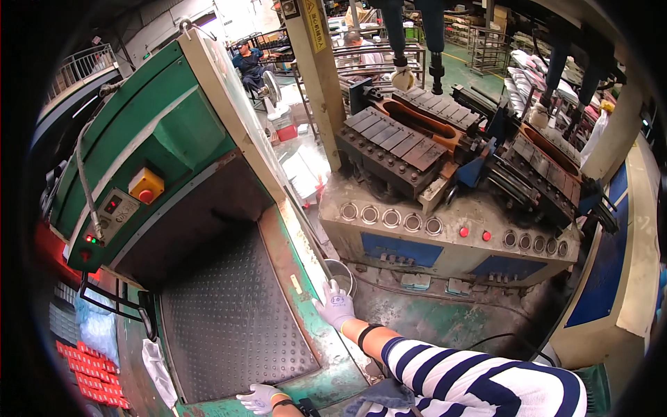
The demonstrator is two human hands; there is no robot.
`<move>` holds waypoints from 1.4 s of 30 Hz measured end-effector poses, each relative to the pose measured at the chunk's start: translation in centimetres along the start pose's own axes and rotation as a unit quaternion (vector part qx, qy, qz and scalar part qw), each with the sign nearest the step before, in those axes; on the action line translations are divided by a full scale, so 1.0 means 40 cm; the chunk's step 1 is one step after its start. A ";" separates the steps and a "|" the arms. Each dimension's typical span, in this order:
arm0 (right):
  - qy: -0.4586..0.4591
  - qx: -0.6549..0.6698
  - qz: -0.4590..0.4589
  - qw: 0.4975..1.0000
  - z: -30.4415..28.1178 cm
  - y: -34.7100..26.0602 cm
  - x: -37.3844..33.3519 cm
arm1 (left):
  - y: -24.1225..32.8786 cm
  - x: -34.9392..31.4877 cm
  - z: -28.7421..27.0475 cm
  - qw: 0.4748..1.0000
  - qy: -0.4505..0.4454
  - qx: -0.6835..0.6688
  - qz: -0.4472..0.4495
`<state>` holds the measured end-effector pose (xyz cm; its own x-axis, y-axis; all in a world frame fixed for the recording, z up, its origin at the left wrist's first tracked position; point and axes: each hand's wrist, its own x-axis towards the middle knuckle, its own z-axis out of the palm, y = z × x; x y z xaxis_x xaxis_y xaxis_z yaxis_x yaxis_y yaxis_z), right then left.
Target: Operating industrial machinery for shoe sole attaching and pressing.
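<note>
Both my hands wear pale thin gloves. My right hand [336,306] rests with spread fingers on the right edge of a green machine [288,260], beside a grey bucket [342,274]. Near the machine's front edge, my left hand [258,399] lies with fingers stretched out and nothing in it. Between the machine's sides is a dark studded bed [236,320], with a dark opening behind it. On the green cover sit a yellow box with a red push button [146,196] and a small control panel with a display [114,208].
A beige pressing machine [451,233] with gauges and red buttons stands to the right, carrying orange moulds [424,119] under hanging cylinders. Red boxes [92,375] are stacked at the lower left. Two people are farther back, one seated [250,66] near a fan. Cables cross the floor.
</note>
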<state>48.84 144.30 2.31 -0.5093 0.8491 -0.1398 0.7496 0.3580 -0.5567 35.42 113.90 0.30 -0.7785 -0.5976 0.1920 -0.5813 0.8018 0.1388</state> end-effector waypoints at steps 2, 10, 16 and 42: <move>0.008 0.002 -0.008 1.000 0.002 -0.001 0.001 | -0.004 0.006 0.009 1.000 0.002 0.010 -0.001; 0.011 0.004 -0.009 1.000 0.010 -0.001 0.005 | -0.013 0.018 0.047 1.000 0.019 0.004 0.006; 0.003 0.013 -0.009 1.000 0.011 0.002 0.008 | -0.013 0.015 0.044 1.000 0.027 0.011 0.006; 0.027 -0.016 -0.007 0.999 0.028 0.003 0.006 | -0.017 0.012 0.038 1.000 0.012 0.018 0.015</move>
<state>48.33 144.12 1.31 -0.4970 0.8634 -0.0867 0.7561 0.3818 -0.5316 35.08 113.05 -1.17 -0.7902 -0.5729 0.2179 -0.5663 0.8184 0.0977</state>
